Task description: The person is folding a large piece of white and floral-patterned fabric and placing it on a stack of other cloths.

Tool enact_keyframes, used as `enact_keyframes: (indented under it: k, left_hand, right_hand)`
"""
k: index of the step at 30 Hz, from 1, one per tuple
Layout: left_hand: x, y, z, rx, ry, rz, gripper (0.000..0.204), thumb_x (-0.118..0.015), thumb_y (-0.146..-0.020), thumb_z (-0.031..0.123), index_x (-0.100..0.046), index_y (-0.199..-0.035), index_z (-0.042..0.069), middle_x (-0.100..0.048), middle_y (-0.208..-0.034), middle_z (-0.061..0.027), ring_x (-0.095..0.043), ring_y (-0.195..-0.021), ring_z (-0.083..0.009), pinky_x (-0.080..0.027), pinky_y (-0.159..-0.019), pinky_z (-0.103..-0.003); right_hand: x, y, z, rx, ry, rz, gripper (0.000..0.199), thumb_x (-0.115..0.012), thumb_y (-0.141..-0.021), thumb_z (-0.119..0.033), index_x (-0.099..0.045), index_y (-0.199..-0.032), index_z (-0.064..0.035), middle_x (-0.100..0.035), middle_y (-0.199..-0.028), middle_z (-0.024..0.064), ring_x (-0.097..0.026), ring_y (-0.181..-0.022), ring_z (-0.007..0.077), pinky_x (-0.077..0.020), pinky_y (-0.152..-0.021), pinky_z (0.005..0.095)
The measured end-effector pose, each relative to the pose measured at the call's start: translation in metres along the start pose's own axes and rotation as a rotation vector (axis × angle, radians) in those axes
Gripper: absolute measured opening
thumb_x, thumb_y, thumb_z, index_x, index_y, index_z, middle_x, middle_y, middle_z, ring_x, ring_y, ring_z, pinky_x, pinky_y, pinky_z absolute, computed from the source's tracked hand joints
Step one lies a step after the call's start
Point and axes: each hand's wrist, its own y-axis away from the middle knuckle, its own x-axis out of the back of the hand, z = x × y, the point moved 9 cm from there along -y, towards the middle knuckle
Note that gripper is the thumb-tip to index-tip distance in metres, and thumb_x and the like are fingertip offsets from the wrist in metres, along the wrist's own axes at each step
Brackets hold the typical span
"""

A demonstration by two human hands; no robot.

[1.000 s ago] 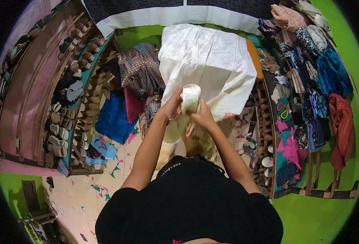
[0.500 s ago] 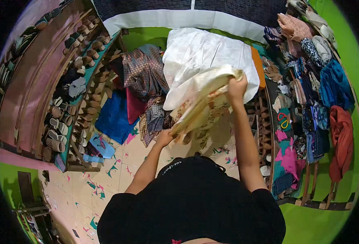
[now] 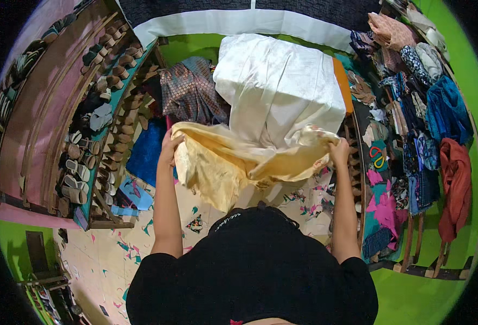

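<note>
A: Left hand closed on one edge of a single pale yellow satin cloth; right hand clenched on the opposite edge. Two hands, spread well apart, one cloth stretched between and sagging in the middle.

B: And beyond the cloth?

A: Held up just in front of one table draped in white fabric. Beside that, to the left, one brown patterned fabric and one blue cloth. Farther left, rows of sandals on a wooden rack, too many to count. Far right, one rust-red garment hanging.
</note>
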Motion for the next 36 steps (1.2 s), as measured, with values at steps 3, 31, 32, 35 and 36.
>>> enact_keyframes:
  k: [3, 31, 32, 35, 36]
  left_hand:
    - [-0.005, 0.006, 0.013, -0.063, -0.08, -0.068, 0.055, -0.055, -0.067, 0.001, -0.032, -0.117, 0.001, -0.048, -0.104, -0.0148, -0.053, -0.093, -0.0253, -0.047, -0.078, -0.036]
    - [0.007, 0.019, -0.062, 0.19, -0.945, -0.323, 0.083, -0.07, -0.054, -0.002, -0.025, -0.124, 0.006, -0.046, -0.109, -0.0112, -0.048, -0.096, -0.0215, -0.04, -0.082, -0.029]
    - [0.001, 0.018, -0.063, 0.254, -1.042, -0.278, 0.08, -0.072, -0.051, 0.003, -0.033, -0.12, 0.005, -0.049, -0.106, -0.0112, -0.049, -0.095, -0.0209, -0.041, -0.08, -0.029]
    - [-0.002, 0.001, -0.076, 0.168, -1.425, -0.286, 0.068, -0.073, -0.046, 0.012, -0.046, -0.107, 0.002, -0.055, -0.098, -0.0127, -0.053, -0.087, -0.0219, -0.042, -0.078, -0.031]
    - [-0.005, -0.003, -0.085, 0.171, -1.467, -0.343, 0.054, -0.071, -0.048, 0.016, -0.054, -0.096, 0.0, -0.057, -0.092, -0.0163, -0.056, -0.085, -0.0259, -0.044, -0.076, -0.033]
  right_hand:
    - [0.043, 0.026, -0.002, -0.088, -0.141, 0.322, 0.032, -0.062, -0.063, -0.011, -0.051, -0.091, -0.0019, -0.056, -0.086, 0.0209, -0.053, -0.082, 0.0363, -0.0417, -0.072, 0.0378]
    - [-0.005, 0.062, -0.005, 0.009, 0.129, -0.2, 0.026, -0.056, -0.071, -0.025, -0.059, -0.085, -0.0041, -0.053, -0.092, 0.0121, -0.051, -0.082, 0.0313, -0.0404, -0.071, 0.0365]
    - [-0.004, 0.06, -0.009, 0.085, 0.128, -0.151, 0.025, -0.053, -0.073, -0.023, -0.058, -0.088, -0.0039, -0.052, -0.096, 0.012, -0.051, -0.084, 0.0315, -0.0402, -0.072, 0.0366]
    - [-0.013, 0.057, -0.016, 0.227, 0.084, -0.142, 0.035, -0.044, -0.081, -0.026, -0.049, -0.105, -0.0015, -0.045, -0.111, 0.0154, -0.046, -0.095, 0.0339, -0.0369, -0.081, 0.037]
    - [-0.003, 0.06, -0.033, 0.364, -0.078, 0.007, 0.043, -0.042, -0.083, -0.031, -0.041, -0.111, 0.0009, -0.04, -0.113, 0.0187, -0.041, -0.1, 0.035, -0.0337, -0.084, 0.0376]
